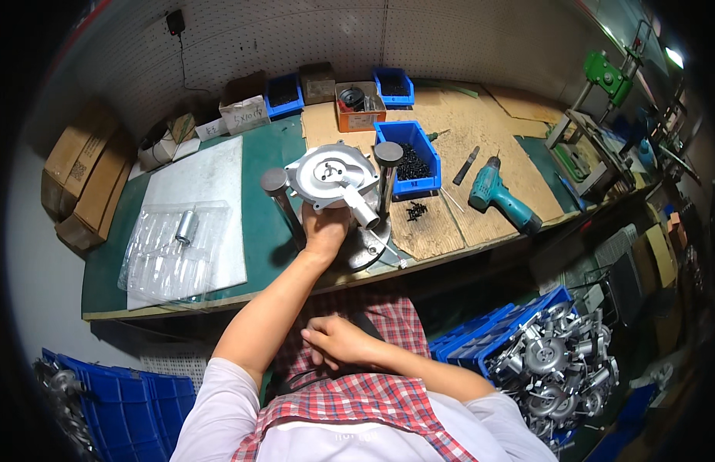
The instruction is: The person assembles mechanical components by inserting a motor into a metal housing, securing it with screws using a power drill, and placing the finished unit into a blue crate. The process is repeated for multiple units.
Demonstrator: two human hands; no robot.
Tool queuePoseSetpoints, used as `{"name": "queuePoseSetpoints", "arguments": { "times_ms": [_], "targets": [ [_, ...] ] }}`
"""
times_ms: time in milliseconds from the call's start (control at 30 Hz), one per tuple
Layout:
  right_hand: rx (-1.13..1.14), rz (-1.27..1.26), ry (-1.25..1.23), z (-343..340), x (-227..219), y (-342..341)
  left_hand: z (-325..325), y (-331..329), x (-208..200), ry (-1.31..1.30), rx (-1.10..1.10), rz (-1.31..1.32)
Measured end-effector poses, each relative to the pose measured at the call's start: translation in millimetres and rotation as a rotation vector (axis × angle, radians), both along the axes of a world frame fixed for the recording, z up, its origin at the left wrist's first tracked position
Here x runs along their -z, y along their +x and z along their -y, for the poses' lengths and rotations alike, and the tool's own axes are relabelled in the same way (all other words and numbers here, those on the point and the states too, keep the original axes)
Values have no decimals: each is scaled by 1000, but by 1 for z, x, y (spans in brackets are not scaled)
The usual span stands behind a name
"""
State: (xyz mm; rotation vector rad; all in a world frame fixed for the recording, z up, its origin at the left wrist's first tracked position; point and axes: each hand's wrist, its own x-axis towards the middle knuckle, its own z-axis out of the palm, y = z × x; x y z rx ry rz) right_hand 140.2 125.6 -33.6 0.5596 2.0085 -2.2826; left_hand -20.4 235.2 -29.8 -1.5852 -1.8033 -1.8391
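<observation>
A round silver metal housing (315, 171) with a side spout sits between the two dark-capped posts of a metal stand (367, 250). Under its near edge is my left hand (327, 229), closed on the housing, with most fingers hidden beneath it. My right hand (338, 340) is held low in front of my apron, fingers curled in; whatever they may hold is hidden. Right of the stand lie a small pile of black screws (416, 210) and a blue bin (417, 185) of similar small black parts. A teal cordless drill (500, 199) rests on its side farther right.
On the left, a clear plastic tray (146, 258) carries a silver cylinder (186, 228). Cardboard boxes (84, 165) and small bins line the back. A green press (606, 79) stands far right. Below the bench edge, a blue crate (469, 336) overflows with metal housings.
</observation>
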Motion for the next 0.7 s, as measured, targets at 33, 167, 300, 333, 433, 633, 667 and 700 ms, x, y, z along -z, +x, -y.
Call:
{"name": "queuePoseSetpoints", "arguments": {
  "times_ms": [33, 167, 300, 333, 433, 633, 667, 700],
  "targets": [
    [38, 25, -3, 0, 1, 10, 0, -2, 4, 5, -51, -100],
    [175, 56, -37, -9, 3, 41, 1, 9, 8, 86, 35, 99],
    [238, 61, -118, -16, 10, 57, 3, 14, 2, 149, 258, 434],
    [253, 58, -140, -17, 17, 60, 0, 12, 4, 118, 114, 140],
    [292, 78, -174, -19, 24, 63, 5, 28, -4, 167, 71, 73],
    [358, 101, -175, -18, 23, 73, 14, 21, -18, 152, -4, -85],
    [369, 97, -184, -18, 25, 75, 15, 17, -18, 92, -41, -147],
    [384, 94, -192, -17, 26, 78, 16, 14, -19, 110, 44, -43]
  ]
}}
